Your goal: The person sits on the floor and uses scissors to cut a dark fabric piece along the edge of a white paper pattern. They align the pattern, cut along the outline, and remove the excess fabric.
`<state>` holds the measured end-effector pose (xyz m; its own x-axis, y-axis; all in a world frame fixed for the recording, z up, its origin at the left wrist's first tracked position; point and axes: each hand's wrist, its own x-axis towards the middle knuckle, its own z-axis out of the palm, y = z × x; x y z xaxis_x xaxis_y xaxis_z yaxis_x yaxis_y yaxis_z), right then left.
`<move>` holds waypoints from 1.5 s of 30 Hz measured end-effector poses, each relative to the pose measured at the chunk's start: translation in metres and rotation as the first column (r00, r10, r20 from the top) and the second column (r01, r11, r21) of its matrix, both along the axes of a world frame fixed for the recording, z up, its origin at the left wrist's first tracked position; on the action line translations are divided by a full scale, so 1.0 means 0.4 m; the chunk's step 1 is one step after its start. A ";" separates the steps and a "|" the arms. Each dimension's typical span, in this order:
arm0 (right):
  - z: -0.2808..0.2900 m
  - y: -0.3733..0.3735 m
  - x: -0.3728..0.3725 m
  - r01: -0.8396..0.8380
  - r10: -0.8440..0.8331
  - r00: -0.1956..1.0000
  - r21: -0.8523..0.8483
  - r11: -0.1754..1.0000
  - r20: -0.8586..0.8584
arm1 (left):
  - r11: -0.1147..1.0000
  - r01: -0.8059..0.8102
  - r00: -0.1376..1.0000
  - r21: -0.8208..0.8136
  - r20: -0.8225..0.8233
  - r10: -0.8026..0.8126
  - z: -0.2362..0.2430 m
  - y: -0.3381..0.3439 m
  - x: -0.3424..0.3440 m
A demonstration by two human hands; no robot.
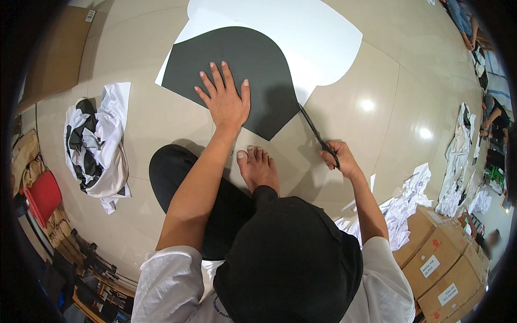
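A dark grey, curved-edged piece point(264, 64) lies on a larger white sheet point(328, 43) on the floor, its lower part reaching past the white. My left hand point(221, 97) rests on the dark piece with fingers spread. My right hand point(336, 159) grips black scissors point(312, 126), whose tips are at the dark piece's right edge, where it meets the white sheet. My bare foot point(257, 168) is on the tiles below the dark piece, between my forearms.
Crumpled white and dark cloth point(107, 140) lies at the left, near a cardboard sheet point(56, 51). At the right are white scraps point(409, 188), stacked cardboard boxes point(441, 296) and other people point(493, 116). A red item point(43, 196) and furniture stand at the far left.
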<state>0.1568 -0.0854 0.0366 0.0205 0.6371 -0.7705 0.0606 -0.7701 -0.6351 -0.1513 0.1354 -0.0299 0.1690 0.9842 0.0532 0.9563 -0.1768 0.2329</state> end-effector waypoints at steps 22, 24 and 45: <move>-0.031 -0.036 -0.034 0.073 -0.073 0.997 -0.002 0.997 -0.040 | 1.000 -0.012 0.999 -0.021 -0.036 0.012 -0.001 -0.001 0.001; -0.034 -0.041 -0.041 0.084 -0.084 0.995 0.005 0.996 -0.051 | 1.000 -0.005 1.000 -0.008 -0.024 0.004 -0.001 -0.001 0.000; -0.009 -0.017 -0.093 0.109 -0.108 0.993 0.023 0.994 -0.044 | 1.000 -0.002 1.000 0.011 -0.013 0.002 -0.002 0.000 -0.001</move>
